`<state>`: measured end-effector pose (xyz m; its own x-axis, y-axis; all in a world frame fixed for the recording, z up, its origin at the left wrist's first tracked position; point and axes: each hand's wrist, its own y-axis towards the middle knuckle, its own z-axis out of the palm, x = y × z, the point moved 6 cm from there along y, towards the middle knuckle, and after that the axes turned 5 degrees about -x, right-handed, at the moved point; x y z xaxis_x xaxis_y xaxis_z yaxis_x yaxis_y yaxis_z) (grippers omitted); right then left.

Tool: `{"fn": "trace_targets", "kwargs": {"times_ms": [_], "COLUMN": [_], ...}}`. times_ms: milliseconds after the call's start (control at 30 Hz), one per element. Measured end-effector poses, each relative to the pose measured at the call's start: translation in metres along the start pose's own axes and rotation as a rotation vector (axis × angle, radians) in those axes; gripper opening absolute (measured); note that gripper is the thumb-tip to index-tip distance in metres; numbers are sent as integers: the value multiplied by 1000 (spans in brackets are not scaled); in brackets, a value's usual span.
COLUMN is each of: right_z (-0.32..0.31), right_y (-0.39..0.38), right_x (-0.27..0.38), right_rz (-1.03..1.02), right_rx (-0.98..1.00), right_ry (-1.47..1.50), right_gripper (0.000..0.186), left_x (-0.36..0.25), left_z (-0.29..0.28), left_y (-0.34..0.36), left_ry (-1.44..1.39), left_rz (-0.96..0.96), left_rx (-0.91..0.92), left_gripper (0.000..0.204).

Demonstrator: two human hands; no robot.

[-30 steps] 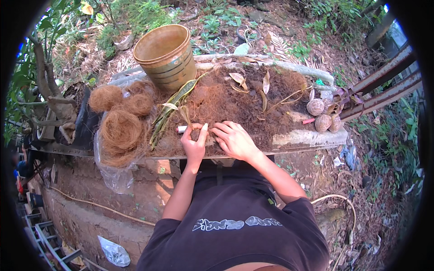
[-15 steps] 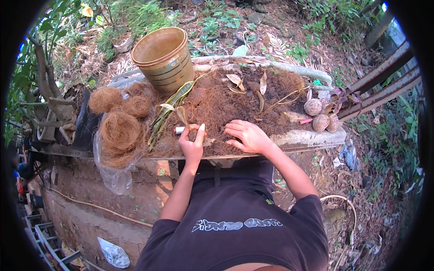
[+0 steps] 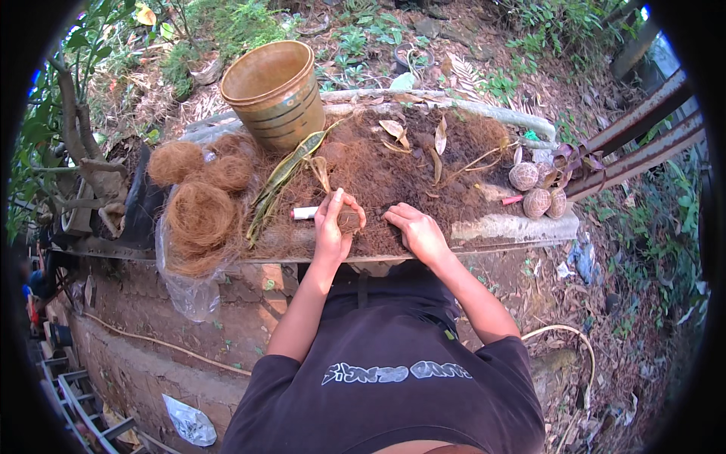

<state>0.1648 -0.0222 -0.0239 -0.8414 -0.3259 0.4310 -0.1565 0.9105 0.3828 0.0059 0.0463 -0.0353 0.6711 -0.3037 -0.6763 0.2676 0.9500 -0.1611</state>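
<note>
My left hand [image 3: 333, 228] is closed around a rounded brown clump of soil [image 3: 349, 222], near the front edge of the table. A dry, tan leaf [image 3: 320, 174] rises just above its fingers; whether it is joined to the clump, I cannot tell. Beside that hand lies a white marker [image 3: 304, 213]. My right hand [image 3: 418, 233] presses into the loose dark soil [image 3: 408, 170] with its fingers curled together, and their tips are partly hidden. Left of the marker lie long green and yellow leaves [image 3: 281, 185].
Brown fibre balls [image 3: 200, 219] rest on clear plastic at the left. Behind them stands a tan pot [image 3: 283, 113]. Several netted, pale round balls [image 3: 537, 203] sit at the right end, by rusty metal bars [image 3: 643, 163]. Dry leaves [image 3: 440, 138] lie on the soil.
My left hand has moved right and turned, and the soil clump now shows in it. My right hand has shifted slightly right, its fingers more curled.
</note>
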Motion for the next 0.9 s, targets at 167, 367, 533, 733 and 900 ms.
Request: {"fn": "trace_targets", "kwargs": {"times_ms": [167,367,533,733,900], "right_z": [-19,-4,-20,-30,-30], "right_y": [21,21,39,41,40], "right_x": [-13,-46,6,61,62], "right_rz": [386,846,705,-65,-66], "right_rx": [-8,-229,-148,-287,-209], "right_ry": [494,1303,1255,265,306], "right_gripper": [21,28,28,35,38], "left_x": [11,21,31,39,33], "left_z": [4,11,11,8,13], "left_y": [7,9,7,14,14], "left_ry": [-112,141,192,139,16], "left_rz": [-83,-136,-256,-182,-283], "left_rx": [101,11,-25,-130,-89], "left_gripper": [51,62,76,85,83]}}
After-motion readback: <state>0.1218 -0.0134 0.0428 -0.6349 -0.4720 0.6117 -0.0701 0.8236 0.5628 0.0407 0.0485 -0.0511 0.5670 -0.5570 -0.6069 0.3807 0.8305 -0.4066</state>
